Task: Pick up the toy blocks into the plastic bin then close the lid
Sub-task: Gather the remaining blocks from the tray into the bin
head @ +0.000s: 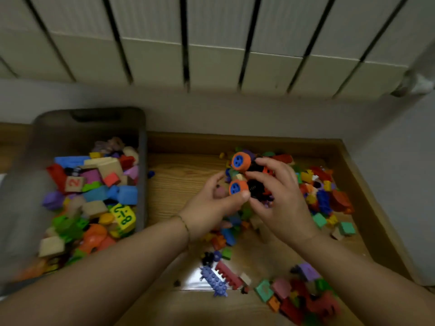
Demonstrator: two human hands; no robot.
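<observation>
Nearest: loose toy blocks (289,292) scattered on the wooden surface (179,175), including a purple studded piece (214,282), all still to collect. Mid: both hands grip one wheeled toy (239,175) held just above the main pile (322,191). The left hand (211,205) has its thumb clamped on the lower orange wheel; the right hand (280,198) has its fingers curled round the black body. My read is light, rigid plastic, and the wheels likely spin, so hold the body, not the wheels. The small blocks look light and hard, so scooping handfuls would work. Left: plastic bin (142,175), open and already well filled with mixed blocks and number cubes. Can't make out the lid. Far: radiator (211,43) on the wall.
</observation>
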